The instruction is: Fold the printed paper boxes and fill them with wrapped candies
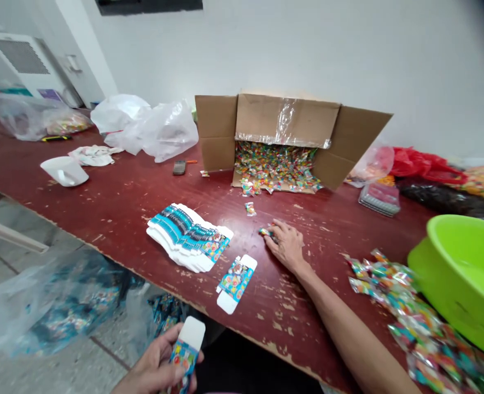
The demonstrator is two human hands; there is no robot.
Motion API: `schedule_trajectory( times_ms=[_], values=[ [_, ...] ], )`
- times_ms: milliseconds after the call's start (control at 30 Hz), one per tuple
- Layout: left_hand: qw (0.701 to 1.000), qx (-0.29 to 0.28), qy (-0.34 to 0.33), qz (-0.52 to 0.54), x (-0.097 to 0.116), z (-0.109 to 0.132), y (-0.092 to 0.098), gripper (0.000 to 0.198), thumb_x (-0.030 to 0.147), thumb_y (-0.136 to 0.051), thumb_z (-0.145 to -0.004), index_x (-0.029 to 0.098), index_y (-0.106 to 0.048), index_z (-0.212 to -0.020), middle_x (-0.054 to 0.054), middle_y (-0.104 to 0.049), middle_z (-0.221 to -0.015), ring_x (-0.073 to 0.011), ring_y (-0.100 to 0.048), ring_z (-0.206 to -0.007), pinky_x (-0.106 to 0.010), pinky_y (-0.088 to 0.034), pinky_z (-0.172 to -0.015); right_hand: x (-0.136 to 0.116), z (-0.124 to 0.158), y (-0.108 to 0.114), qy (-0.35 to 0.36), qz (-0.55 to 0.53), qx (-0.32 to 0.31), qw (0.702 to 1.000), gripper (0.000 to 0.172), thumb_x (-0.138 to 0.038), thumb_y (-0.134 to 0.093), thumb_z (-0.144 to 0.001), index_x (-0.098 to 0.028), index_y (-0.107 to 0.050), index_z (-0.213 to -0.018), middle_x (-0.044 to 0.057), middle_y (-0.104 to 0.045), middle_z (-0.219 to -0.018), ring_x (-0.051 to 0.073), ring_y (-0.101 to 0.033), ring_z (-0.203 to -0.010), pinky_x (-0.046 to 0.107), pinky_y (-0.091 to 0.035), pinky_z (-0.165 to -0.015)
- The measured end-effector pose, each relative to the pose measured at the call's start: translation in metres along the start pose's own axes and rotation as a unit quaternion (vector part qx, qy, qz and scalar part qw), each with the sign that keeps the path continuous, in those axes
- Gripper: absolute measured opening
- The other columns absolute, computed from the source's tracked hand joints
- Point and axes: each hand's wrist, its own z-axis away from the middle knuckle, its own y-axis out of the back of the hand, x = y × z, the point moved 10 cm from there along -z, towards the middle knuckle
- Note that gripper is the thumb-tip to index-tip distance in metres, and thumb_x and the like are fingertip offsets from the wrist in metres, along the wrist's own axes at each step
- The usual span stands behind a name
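My left hand (pixel 159 364) is closed round a small blue candy box (pixel 184 358), near the table's front edge. The box's white end flap stands up. My right hand (pixel 285 243) rests on the table with its fingers curled over wrapped candy (pixel 265 232), part of which shows past the fingertips. One flat blue carton (pixel 237 282) lies between my hands. Left of it is a fanned stack of flat cartons (pixel 188 235). Beyond my right hand a single wrapped candy (pixel 250 208) lies on the table.
A cardboard box (pixel 289 117) lies open at the back, spilling candies (pixel 274 164). At right, wrapped candies (pixel 418 323) lie beside a green basin (pixel 459 284). Plastic bags (pixel 155 126), a white scoop (pixel 64 171) and a clear tray (pixel 379 198) are farther off. Bags of blue boxes (pixel 77 301) sit below.
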Motion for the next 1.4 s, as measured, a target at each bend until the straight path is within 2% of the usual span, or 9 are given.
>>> schedule_trajectory(
  times_ms=[200,400,567,700,833,1033,1233,1300,1400],
  values=[
    [0.999,0.026,-0.025,0.011,0.022,0.002,-0.032,0.056,0.037,-0.085,-0.071,0.018,-0.060,-0.118,-0.012,-0.074,-0.101,-0.0194,-0.070,-0.074,-0.027,-0.048,-0.064,-0.013,0.036,0.025,-0.028,-0.065,0.056,0.996,0.020,-0.044,-0.060,-0.092,-0.033,-0.078,-0.092,0.001,-0.064,-0.138,0.034,-0.045,-0.129,0.058,-0.027,-0.104],
    [0.996,-0.019,-0.088,-0.021,0.042,-0.003,-0.061,0.050,0.036,-0.076,-0.080,0.018,-0.056,-0.122,-0.012,-0.073,-0.103,-0.0184,-0.072,-0.076,-0.023,-0.048,-0.060,-0.024,0.049,0.063,-0.040,-0.106,0.117,0.987,0.020,-0.039,-0.060,-0.093,-0.032,-0.078,-0.097,0.008,-0.061,-0.135,0.033,-0.051,-0.122,0.057,-0.035,-0.103],
    [0.994,-0.050,-0.093,-0.026,0.045,-0.006,-0.081,0.042,0.030,-0.072,-0.078,0.016,-0.056,-0.115,-0.007,-0.072,-0.089,-0.0120,-0.064,-0.053,-0.021,-0.045,-0.049,-0.086,0.089,0.101,0.158,-0.292,0.124,0.935,0.021,-0.031,-0.054,-0.098,-0.027,-0.074,-0.105,0.009,-0.065,-0.113,0.024,-0.064,-0.106,0.040,-0.051,-0.094],
    [0.991,-0.096,-0.087,-0.012,0.049,-0.001,-0.102,0.038,0.027,-0.071,-0.077,0.016,-0.058,-0.111,-0.005,-0.071,-0.081,-0.0110,-0.060,-0.046,-0.020,-0.043,-0.044,-0.132,0.134,0.104,0.267,-0.298,0.053,0.915,0.023,-0.022,-0.052,-0.098,-0.028,-0.072,-0.109,0.009,-0.066,-0.116,0.021,-0.066,-0.104,0.036,-0.055,-0.089],
    [0.988,-0.118,-0.100,-0.008,0.055,0.006,-0.111,0.035,0.026,-0.072,-0.077,0.017,-0.059,-0.108,-0.005,-0.071,-0.078,-0.0109,-0.059,-0.043,-0.020,-0.043,-0.042,-0.154,0.161,0.107,0.326,-0.315,-0.014,0.891,0.024,-0.024,-0.054,-0.097,-0.028,-0.069,-0.116,0.010,-0.068,-0.119,0.023,-0.066,-0.109,0.038,-0.056,-0.090],
    [0.990,-0.082,-0.104,0.057,0.050,0.008,-0.105,0.043,0.044,-0.068,-0.084,0.015,-0.064,-0.116,-0.007,-0.070,-0.079,-0.0160,-0.064,-0.056,-0.025,-0.050,-0.048,-0.152,0.161,0.107,0.220,-0.391,-0.107,0.887,0.048,-0.027,-0.053,-0.097,-0.031,-0.045,-0.145,0.008,-0.073,-0.119,0.026,-0.061,-0.120,0.051,-0.044,-0.106],
    [0.991,-0.033,-0.110,0.065,0.038,0.001,-0.097,0.057,0.062,-0.059,-0.087,0.009,-0.070,-0.106,-0.010,-0.072,-0.074,-0.0149,-0.060,-0.047,-0.025,-0.046,-0.044,-0.137,0.162,0.057,-0.035,-0.588,-0.174,0.789,0.038,-0.038,-0.073,-0.082,-0.025,-0.063,-0.116,0.005,-0.074,-0.102,0.022,-0.070,-0.085,0.036,-0.057,-0.073],
    [0.991,-0.016,-0.124,0.051,0.039,0.001,-0.094,0.058,0.062,-0.060,-0.086,0.008,-0.071,-0.104,-0.010,-0.073,-0.074,-0.0140,-0.060,-0.047,-0.024,-0.046,-0.045,-0.132,0.159,0.057,-0.048,-0.561,-0.138,0.815,0.034,-0.035,-0.080,-0.075,-0.024,-0.068,-0.105,0.004,-0.071,-0.100,0.021,-0.067,-0.086,0.035,-0.055,-0.075],
    [0.990,0.009,-0.124,0.059,0.040,0.001,-0.089,0.057,0.062,-0.061,-0.086,0.008,-0.072,-0.101,-0.009,-0.073,-0.073,-0.0143,-0.061,-0.050,-0.023,-0.047,-0.045,-0.136,0.154,0.075,0.025,-0.493,-0.080,0.866,0.012,-0.035,-0.078,-0.078,-0.025,-0.074,-0.084,0.006,-0.066,-0.104,0.024,-0.063,-0.100,0.041,-0.051,-0.090]
  ],
)
